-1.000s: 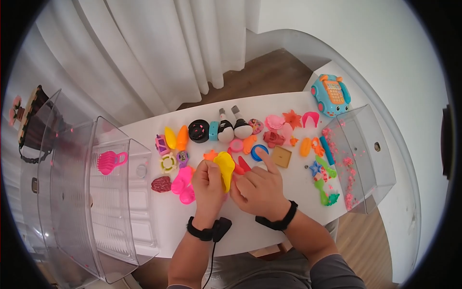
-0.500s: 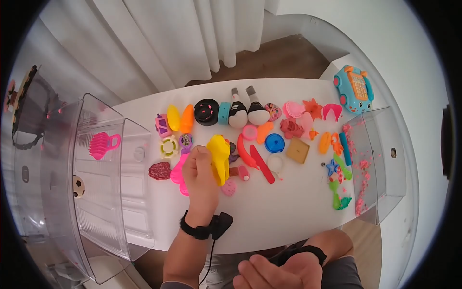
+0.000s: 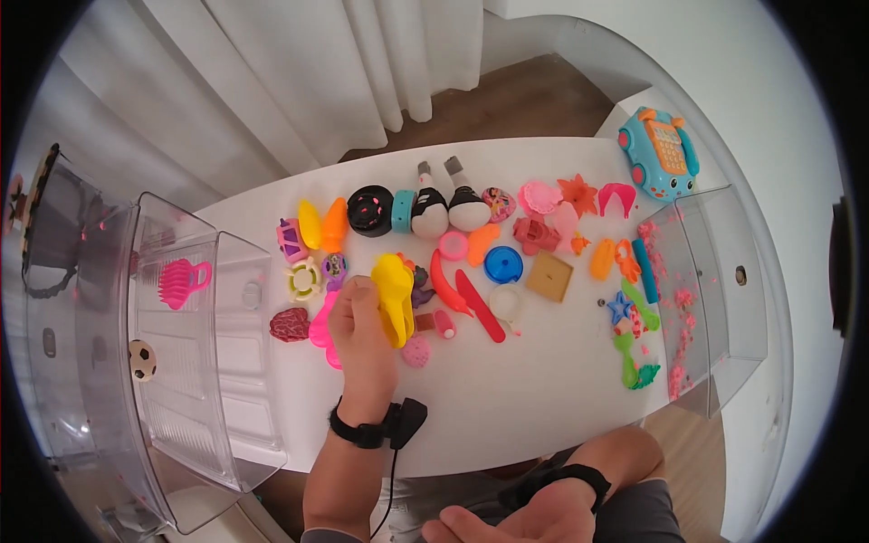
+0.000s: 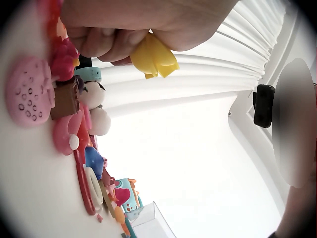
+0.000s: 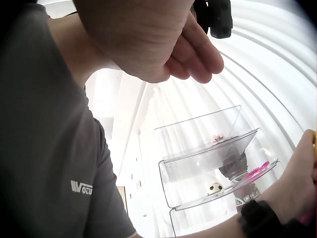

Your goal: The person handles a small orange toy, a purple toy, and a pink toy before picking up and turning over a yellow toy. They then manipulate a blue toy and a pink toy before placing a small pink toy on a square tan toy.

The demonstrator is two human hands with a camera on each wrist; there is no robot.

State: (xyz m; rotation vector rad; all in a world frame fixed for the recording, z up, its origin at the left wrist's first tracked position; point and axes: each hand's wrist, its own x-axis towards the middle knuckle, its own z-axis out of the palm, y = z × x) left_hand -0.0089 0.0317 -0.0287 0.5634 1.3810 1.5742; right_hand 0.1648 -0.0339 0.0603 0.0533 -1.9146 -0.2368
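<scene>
In the head view my left hand (image 3: 365,339) grips a yellow plastic toy (image 3: 393,299) with rounded lobes, held above the table's left half. The left wrist view has the yellow toy (image 4: 153,55) poking out past the curled fingers. Bright pink toy pieces (image 3: 322,337) lie partly hidden behind that hand, and a pink dotted piece (image 3: 415,352) lies to its right. Low over the lap, at the bottom of the head view, is my right hand (image 3: 534,523), palm up and holding nothing. The right wrist view shows its fingers (image 5: 198,57) loosely extended.
Clear bins (image 3: 204,362) stand at the left, with a pink comb-like toy (image 3: 184,283) and a small football (image 3: 142,360). Another clear bin (image 3: 715,317) stands at the right, near a toy phone (image 3: 659,154). A red chili (image 3: 446,282) and blue lid (image 3: 503,264) lie mid-table.
My right hand has let go of the yellow toy and drawn back to the lap, turning palm up. The left hand still holds the toy, now slightly further left. The head view has shifted.
</scene>
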